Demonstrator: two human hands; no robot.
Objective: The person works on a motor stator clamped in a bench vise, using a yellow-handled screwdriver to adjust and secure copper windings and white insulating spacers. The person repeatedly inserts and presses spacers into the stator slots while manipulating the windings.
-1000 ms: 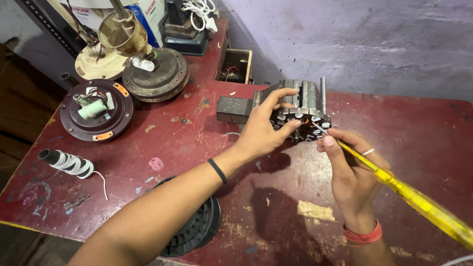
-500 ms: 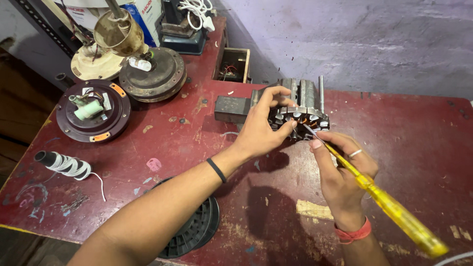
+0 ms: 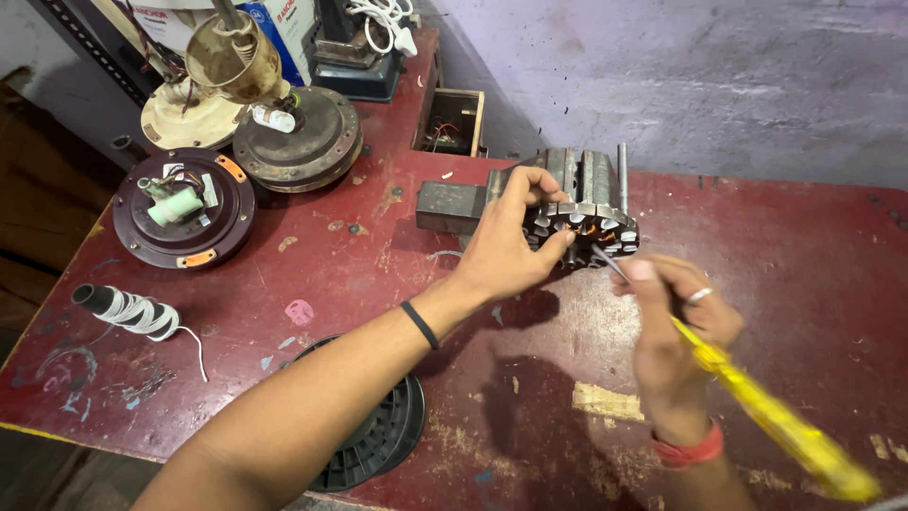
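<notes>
Between both hands: stator (image 3: 591, 232) gripped by left hand (image 3: 506, 248), right hand (image 3: 676, 326) just beside.

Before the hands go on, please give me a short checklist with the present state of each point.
1. Left hand grips the round motor stator: ok, fingers wrap its rim.
2. Right hand holds the yellow screwdriver firmly: ok.
3. Screwdriver tip sits at the stator's copper windings: ok, it meets the near edge.
4. Tip inside one slot, not on the wire: cannot tell, too small.
5. Left fingertips away from the tip: not ok, they lie close beside it.
6. Stator resting on the red table: cannot tell, the hand hides its underside.
</notes>
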